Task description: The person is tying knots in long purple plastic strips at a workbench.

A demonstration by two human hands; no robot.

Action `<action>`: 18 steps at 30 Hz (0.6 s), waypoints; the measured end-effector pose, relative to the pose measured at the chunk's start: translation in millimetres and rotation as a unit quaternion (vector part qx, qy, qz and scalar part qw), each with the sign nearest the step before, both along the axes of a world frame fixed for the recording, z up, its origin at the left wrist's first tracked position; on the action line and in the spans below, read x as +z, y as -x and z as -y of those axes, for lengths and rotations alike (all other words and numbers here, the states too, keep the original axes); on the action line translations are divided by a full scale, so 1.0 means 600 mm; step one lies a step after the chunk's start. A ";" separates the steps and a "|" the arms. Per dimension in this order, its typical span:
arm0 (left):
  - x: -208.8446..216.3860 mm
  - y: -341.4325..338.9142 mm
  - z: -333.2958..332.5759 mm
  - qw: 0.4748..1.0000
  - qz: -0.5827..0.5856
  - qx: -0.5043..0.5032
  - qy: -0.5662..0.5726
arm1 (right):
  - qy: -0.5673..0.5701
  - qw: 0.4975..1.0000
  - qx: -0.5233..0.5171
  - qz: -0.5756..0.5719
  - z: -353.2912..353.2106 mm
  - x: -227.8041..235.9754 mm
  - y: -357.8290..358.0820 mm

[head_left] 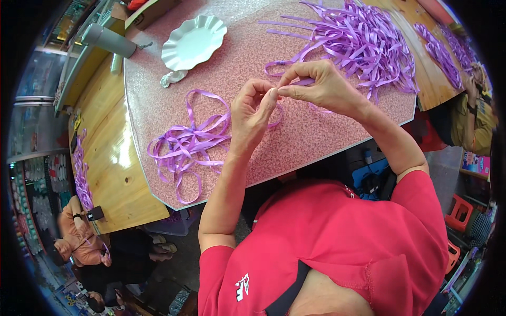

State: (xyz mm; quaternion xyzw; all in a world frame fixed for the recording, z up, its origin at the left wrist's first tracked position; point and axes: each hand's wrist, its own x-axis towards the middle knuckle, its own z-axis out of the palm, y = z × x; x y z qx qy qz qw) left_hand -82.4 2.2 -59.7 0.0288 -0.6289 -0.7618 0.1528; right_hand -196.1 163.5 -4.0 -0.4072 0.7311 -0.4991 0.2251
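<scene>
Over the pink speckled tabletop, my left hand (pixel 252 109) and my right hand (pixel 322 88) meet fingertip to fingertip. Both are closed in a pinch. A purple ribbon (pixel 304 82) runs through the bent fingers of my right hand, and part of it hangs in a loop below. Its stretch between the fingertips is mostly hidden, though it appears pinched by both hands. To the left of my left hand lies a loose heap of looped purple ribbons (pixel 192 134). Beyond my right hand spreads a much larger tangled pile of purple ribbons (pixel 363 45).
A white scalloped plate (pixel 194 43) sits at the far left of the table (pixel 316 145), with a crumpled white wad (pixel 174 78) beside it. A grey tumbler (pixel 109 40) lies near the shelf edge. Other people work at wooden tables (pixel 124 179) on both sides.
</scene>
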 end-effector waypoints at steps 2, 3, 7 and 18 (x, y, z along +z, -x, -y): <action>0.002 0.000 0.000 1.000 0.005 -0.010 -0.008 | -0.001 0.999 0.003 -0.033 -0.003 0.002 -0.003; 0.002 0.000 0.001 1.000 0.011 -0.020 -0.016 | -0.022 0.997 -0.001 -0.069 -0.004 0.008 -0.007; -0.002 0.000 0.006 0.998 0.040 -0.030 -0.023 | -0.055 0.985 -0.021 -0.165 -0.006 0.011 -0.023; 0.002 -0.003 0.002 0.998 0.026 -0.038 -0.032 | -0.058 0.982 -0.055 -0.169 -0.013 0.003 -0.038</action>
